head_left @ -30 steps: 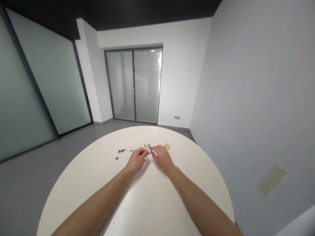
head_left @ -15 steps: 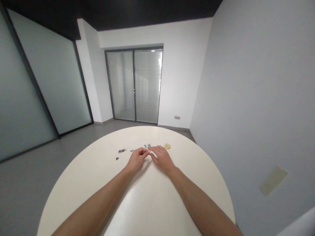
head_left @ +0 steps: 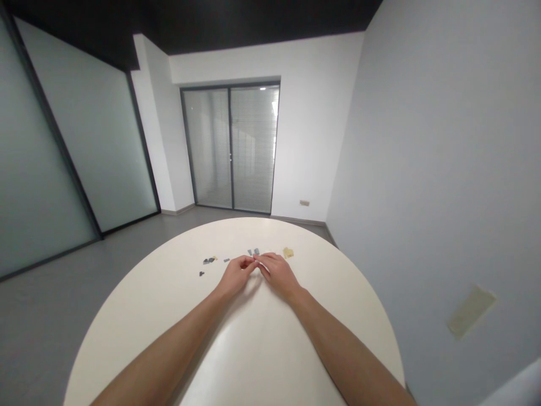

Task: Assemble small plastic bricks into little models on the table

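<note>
Over the far half of the round white table point(head_left: 177, 332), my left hand point(head_left: 237, 274) and my right hand point(head_left: 278, 273) meet at the fingertips. Both are closed in a pinch around something too small and too covered to name. Just beyond the fingertips lie small blue-grey pieces point(head_left: 256, 251). A small flat grey piece point(head_left: 227, 260) rests to the left of them, close to my left hand. Yellow pieces point(head_left: 288, 252) sit in a little heap beyond my right hand.
Farther left is a cluster of dark grey pieces point(head_left: 208, 261) with a bit of yellow beside it. One small dark piece point(head_left: 202, 274) lies apart, nearer to me. A grey wall point(head_left: 435, 169) stands to the right of the table.
My right hand's fingers have drawn slightly closer to the left fingertips, and the pale bit between them is now more covered. The pieces on the table stay put.
</note>
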A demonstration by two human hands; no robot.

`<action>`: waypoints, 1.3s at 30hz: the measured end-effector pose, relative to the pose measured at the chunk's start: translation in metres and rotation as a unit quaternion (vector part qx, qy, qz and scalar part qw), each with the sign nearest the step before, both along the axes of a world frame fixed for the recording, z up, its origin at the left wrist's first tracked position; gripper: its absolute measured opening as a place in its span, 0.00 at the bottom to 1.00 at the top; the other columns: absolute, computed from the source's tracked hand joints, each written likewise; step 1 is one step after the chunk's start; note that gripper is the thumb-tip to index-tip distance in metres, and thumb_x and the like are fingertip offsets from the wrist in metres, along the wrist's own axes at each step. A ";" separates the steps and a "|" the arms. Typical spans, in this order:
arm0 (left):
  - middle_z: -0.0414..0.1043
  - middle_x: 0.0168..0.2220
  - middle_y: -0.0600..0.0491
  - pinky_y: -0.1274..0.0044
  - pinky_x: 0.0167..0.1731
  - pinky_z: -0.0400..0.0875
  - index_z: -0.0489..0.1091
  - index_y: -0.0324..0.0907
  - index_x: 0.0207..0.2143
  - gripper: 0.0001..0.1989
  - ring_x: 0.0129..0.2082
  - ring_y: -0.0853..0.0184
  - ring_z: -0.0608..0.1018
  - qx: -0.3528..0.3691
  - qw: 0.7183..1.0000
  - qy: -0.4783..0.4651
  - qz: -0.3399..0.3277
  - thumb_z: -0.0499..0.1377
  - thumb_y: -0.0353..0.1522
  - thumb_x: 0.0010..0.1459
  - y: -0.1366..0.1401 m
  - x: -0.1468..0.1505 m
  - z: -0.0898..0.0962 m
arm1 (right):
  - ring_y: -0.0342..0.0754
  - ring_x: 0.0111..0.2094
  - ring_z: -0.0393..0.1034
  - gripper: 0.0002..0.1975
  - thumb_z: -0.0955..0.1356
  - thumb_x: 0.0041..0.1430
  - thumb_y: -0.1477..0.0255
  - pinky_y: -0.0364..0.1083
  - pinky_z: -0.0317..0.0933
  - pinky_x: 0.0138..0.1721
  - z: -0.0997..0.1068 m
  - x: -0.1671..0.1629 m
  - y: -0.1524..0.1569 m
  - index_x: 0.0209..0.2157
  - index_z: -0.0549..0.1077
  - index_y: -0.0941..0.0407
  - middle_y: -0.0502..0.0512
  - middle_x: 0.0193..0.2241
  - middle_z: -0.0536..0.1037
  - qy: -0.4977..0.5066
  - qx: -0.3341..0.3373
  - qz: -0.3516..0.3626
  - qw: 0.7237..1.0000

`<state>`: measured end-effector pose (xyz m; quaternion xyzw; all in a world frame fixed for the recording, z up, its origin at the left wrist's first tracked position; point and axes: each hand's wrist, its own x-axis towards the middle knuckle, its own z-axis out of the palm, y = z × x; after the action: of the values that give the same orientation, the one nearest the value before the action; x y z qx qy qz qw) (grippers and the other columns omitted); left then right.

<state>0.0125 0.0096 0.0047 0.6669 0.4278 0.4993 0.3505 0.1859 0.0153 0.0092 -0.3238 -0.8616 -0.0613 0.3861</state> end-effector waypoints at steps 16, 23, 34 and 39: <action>0.79 0.38 0.45 0.72 0.37 0.71 0.77 0.37 0.38 0.19 0.38 0.60 0.78 -0.048 0.998 0.027 0.004 0.55 0.43 0.57 -0.006 0.003 0.010 | 0.51 0.44 0.68 0.08 0.64 0.63 0.77 0.51 0.61 0.47 0.003 0.000 -0.003 0.43 0.72 0.54 0.55 0.40 0.78 0.002 0.011 -0.012 1.000; 0.79 0.39 0.44 0.72 0.38 0.71 0.77 0.37 0.38 0.20 0.39 0.60 0.79 -0.047 0.998 0.034 0.002 0.55 0.43 0.57 -0.006 0.002 0.009 | 0.51 0.43 0.67 0.08 0.65 0.62 0.78 0.52 0.61 0.48 0.002 0.000 -0.002 0.42 0.71 0.55 0.55 0.39 0.77 -0.001 0.012 -0.007 1.000; 0.80 0.37 0.46 0.72 0.40 0.69 0.78 0.38 0.37 0.19 0.38 0.61 0.78 -0.034 0.999 0.041 0.004 0.57 0.43 0.56 -0.006 0.002 0.009 | 0.52 0.42 0.67 0.08 0.65 0.61 0.79 0.51 0.61 0.45 0.002 0.000 -0.002 0.40 0.71 0.55 0.55 0.38 0.77 0.008 0.009 -0.013 1.000; 0.80 0.36 0.47 0.73 0.42 0.68 0.78 0.38 0.35 0.15 0.37 0.62 0.78 -0.013 0.999 0.044 0.006 0.58 0.40 0.55 -0.002 0.002 0.005 | 0.52 0.43 0.67 0.06 0.66 0.60 0.79 0.51 0.61 0.45 0.003 0.000 -0.003 0.39 0.72 0.55 0.55 0.38 0.77 -0.001 0.011 -0.023 1.000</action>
<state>0.0141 0.0074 0.0093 0.6809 0.4531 0.4659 0.3376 0.1862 0.0126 0.0119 -0.3392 -0.8535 -0.0796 0.3875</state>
